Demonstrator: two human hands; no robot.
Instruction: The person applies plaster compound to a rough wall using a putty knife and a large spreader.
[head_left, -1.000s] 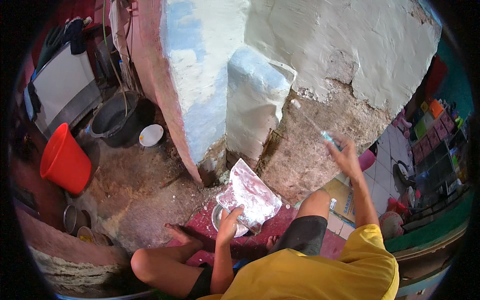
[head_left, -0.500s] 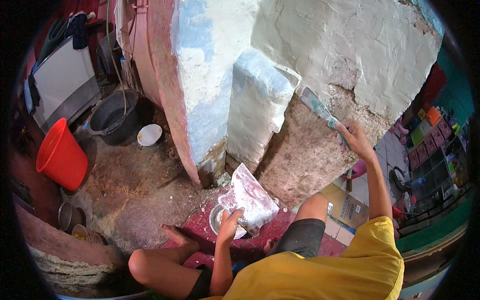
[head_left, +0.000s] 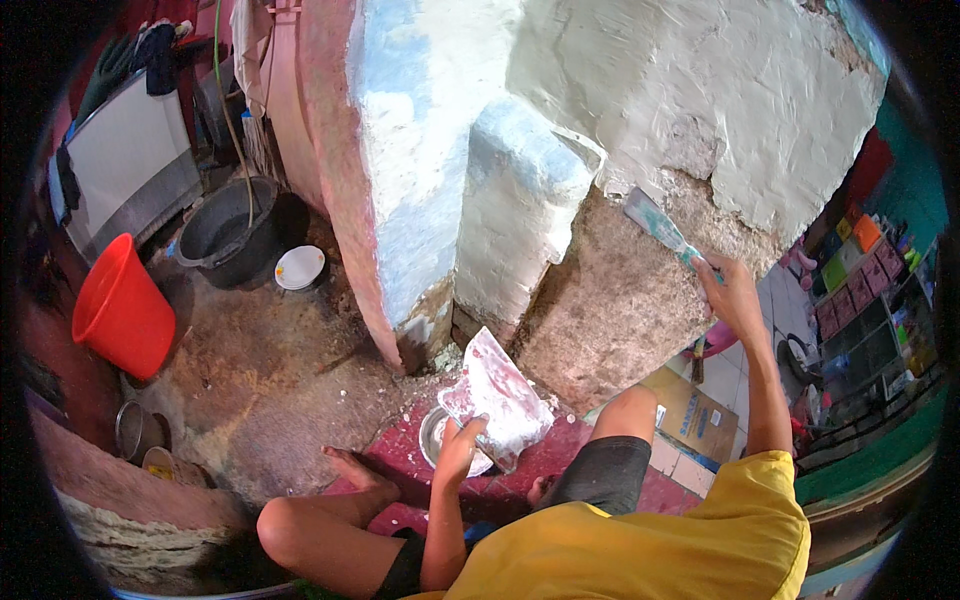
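Observation:
My right hand (head_left: 733,297) is closed round the handle of a putty knife (head_left: 655,222), its wide blade up against the bare rough patch (head_left: 630,290) of the wall, near the ragged lower edge of the white plaster (head_left: 640,90). Low in the middle, my left hand (head_left: 459,452) grips a flat board (head_left: 505,395) smeared with white and reddish paste. Under the board and my left hand, a metal bowl (head_left: 432,437) is partly covered; some white stuff shows inside it.
To the left stand a red bucket (head_left: 125,310), a black tub (head_left: 228,240) and a white lidded container (head_left: 300,268). A blue-and-white wall corner (head_left: 410,180) juts out ahead. At right lie flattened cardboard (head_left: 690,418) and a brush (head_left: 697,368); shelves (head_left: 860,330) with household things stand beyond.
The putty knife has shifted right and slightly down along the wall, and my right hand has moved right with it. My left hand and the board stay nearly in place.

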